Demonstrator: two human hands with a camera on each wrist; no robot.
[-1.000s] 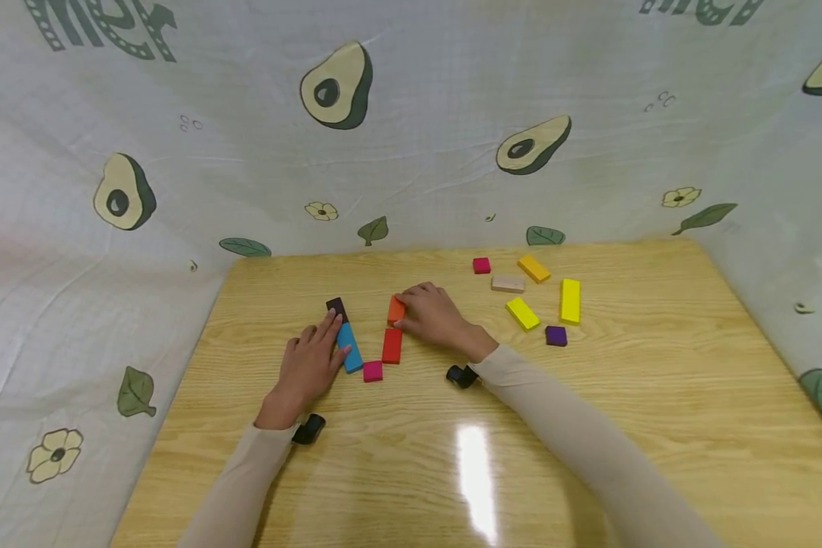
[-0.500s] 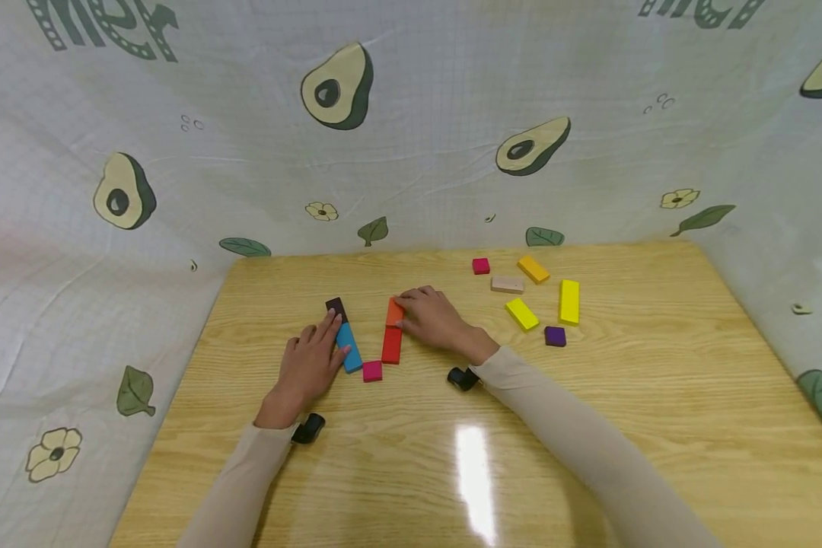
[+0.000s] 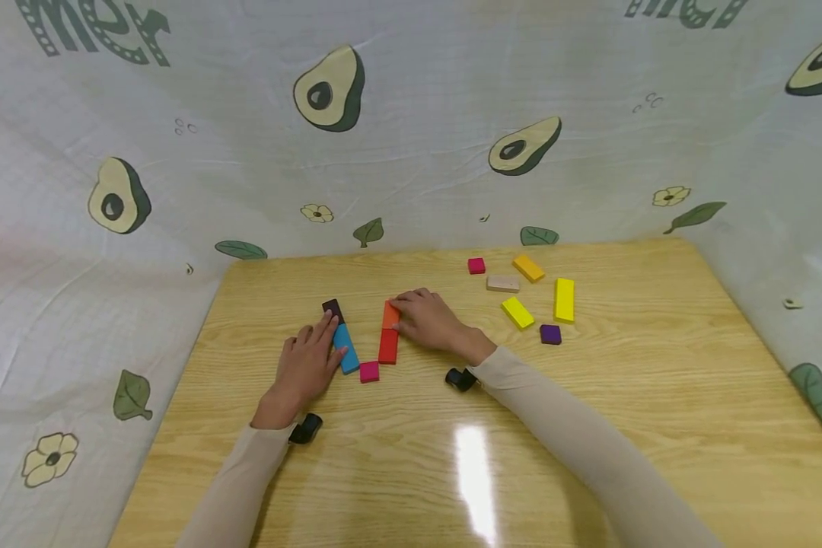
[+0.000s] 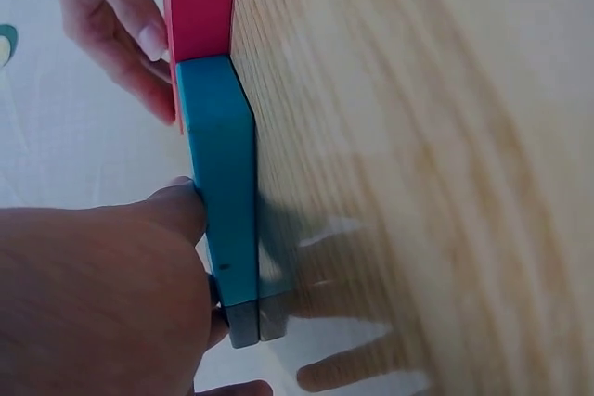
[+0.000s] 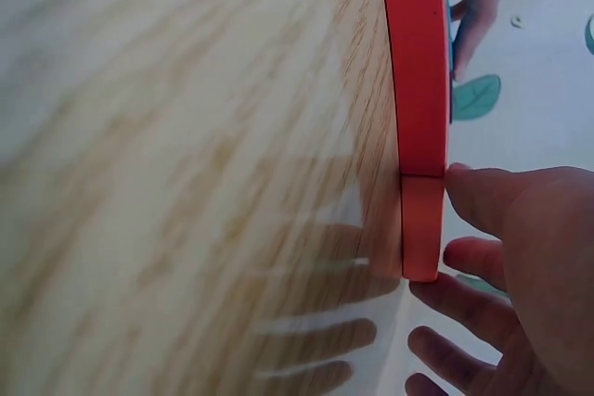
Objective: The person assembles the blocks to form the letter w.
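My left hand (image 3: 301, 369) rests on a black block (image 3: 330, 307) and a blue block (image 3: 345, 355), which lie end to end in a slanted line. In the left wrist view, the thumb touches the blue block (image 4: 223, 173). My right hand (image 3: 434, 320) pinches an orange block (image 3: 390, 313) between thumb and fingers. That block abuts the far end of a red block (image 3: 387, 347), as the right wrist view confirms. A small pink block (image 3: 369, 372) sits between the near ends of the blue and red blocks, so the pieces form a V-like shape.
Loose blocks lie at the back right: a small crimson one (image 3: 476, 266), a beige one (image 3: 503, 284), an amber one (image 3: 528, 268), two yellow ones, the longer (image 3: 565, 301) at the right, and a purple one (image 3: 550, 334). A patterned cloth (image 3: 411, 152) stands behind the wooden table (image 3: 623, 396).
The orange block has moved slightly towards me with my right hand, closing its small gap to the red block. My left hand stays on the black and blue blocks.
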